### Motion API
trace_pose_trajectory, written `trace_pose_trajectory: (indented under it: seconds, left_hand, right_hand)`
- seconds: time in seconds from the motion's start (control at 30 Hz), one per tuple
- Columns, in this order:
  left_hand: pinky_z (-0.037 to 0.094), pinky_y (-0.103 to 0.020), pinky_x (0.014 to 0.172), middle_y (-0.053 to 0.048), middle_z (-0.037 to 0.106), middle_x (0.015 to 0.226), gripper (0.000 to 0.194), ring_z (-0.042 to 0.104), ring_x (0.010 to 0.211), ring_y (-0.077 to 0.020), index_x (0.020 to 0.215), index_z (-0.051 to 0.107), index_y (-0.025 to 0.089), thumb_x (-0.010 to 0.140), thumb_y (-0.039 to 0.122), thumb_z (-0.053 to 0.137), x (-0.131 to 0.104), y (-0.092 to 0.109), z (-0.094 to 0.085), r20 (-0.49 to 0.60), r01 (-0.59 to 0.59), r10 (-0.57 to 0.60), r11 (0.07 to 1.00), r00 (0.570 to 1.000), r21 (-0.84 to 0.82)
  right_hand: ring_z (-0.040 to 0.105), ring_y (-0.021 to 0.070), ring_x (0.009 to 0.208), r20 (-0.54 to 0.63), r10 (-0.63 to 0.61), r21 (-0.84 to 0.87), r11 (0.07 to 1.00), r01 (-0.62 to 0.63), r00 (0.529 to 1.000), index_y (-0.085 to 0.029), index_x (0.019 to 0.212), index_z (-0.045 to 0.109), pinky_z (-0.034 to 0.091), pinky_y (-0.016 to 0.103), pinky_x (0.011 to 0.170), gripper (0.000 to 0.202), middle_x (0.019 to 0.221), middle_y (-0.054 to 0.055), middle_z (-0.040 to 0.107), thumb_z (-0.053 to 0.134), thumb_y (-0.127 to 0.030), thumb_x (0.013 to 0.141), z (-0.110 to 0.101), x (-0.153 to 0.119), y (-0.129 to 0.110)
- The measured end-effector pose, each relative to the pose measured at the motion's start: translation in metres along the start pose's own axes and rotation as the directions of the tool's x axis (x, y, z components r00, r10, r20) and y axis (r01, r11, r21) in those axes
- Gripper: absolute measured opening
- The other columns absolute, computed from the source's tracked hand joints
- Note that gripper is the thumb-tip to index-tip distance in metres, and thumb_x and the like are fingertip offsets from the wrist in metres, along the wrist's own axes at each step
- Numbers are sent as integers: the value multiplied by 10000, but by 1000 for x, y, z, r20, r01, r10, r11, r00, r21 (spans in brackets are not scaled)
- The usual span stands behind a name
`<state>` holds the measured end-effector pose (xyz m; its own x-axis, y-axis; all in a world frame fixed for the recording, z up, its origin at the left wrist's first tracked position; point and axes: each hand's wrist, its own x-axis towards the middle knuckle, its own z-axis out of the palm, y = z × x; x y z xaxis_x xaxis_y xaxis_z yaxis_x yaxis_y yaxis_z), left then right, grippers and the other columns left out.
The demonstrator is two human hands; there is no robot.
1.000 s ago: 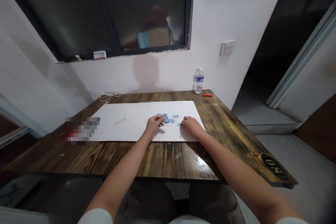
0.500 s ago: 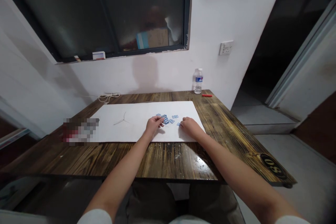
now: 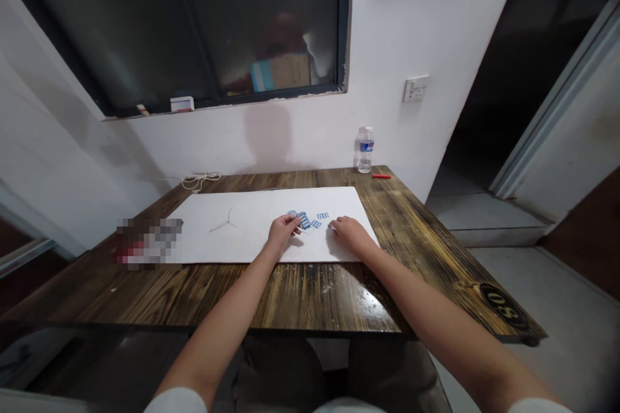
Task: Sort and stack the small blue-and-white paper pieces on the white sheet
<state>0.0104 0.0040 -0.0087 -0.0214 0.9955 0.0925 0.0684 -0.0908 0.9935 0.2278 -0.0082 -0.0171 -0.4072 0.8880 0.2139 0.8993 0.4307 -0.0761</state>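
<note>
On a white board [image 3: 252, 239] lie several small blue-and-white striped pieces [image 3: 322, 215], with a darker blue cluster [image 3: 304, 220] among them. My left hand [image 3: 283, 231] is closed at the left edge of that cluster, its thumb and index finger pinched; what they grip is too small to make out. To the right of the pieces, my right hand [image 3: 349, 233] has its fingers drawn together low over the board, and anything between the fingertips is hidden. A thin, three-armed wiry piece [image 3: 228, 221] rests on the left part of the board.
The dark wooden table [image 3: 310, 303] bears a water bottle [image 3: 366, 151] and a red pen-like item [image 3: 382, 176] at the back right. A white cable [image 3: 201, 179] lies at the back left. A blurred-out item [image 3: 150, 244] covers the board's left end.
My right hand has lifted slightly and turned at the fingertips. The small blue piece that showed beside its fingers is no longer visible there. My left hand has barely moved.
</note>
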Motion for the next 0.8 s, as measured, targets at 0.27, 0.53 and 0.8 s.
trace_pose_trajectory:
  seconds: [0.27, 0.53, 0.8]
  left_hand:
    - [397, -222, 480, -4, 620, 613, 413, 549, 519, -99, 705, 633, 145, 562, 508, 770, -1, 2, 2, -10, 10, -9, 1000, 1000, 6]
    - [391, -221, 472, -2, 614, 610, 414, 549, 511, -97, 699, 627, 145, 555, 505, 773, 0, 1, 1, -18, 18, -18, 1000, 1000, -4]
    - [392, -217, 456, -8, 623, 625, 419, 554, 512, -99, 707, 633, 142, 551, 503, 776, 0, 1, 1, -23, 28, -29, 1000, 999, -12]
  right_hand:
    - [599, 229, 944, -36, -19, 30, 999, 20, 999, -245, 1370, 500, 391, 288, 789, 523, 1033, 86, 675, 499, -148, 856, -1, -3, 0]
    - [589, 231, 926, -25, -24, 7, 1000, 24, 999, -215, 1165, 668, 377, 296, 787, 349, 990, 104, 662, 457, -165, 892, 4, 0, 2]
    - [589, 226, 926, -21, 35, 48, 998, -34, 999, -127, 1027, 687, 375, 282, 799, 271, 993, 136, 652, 463, -117, 875, 4, 1, 3]
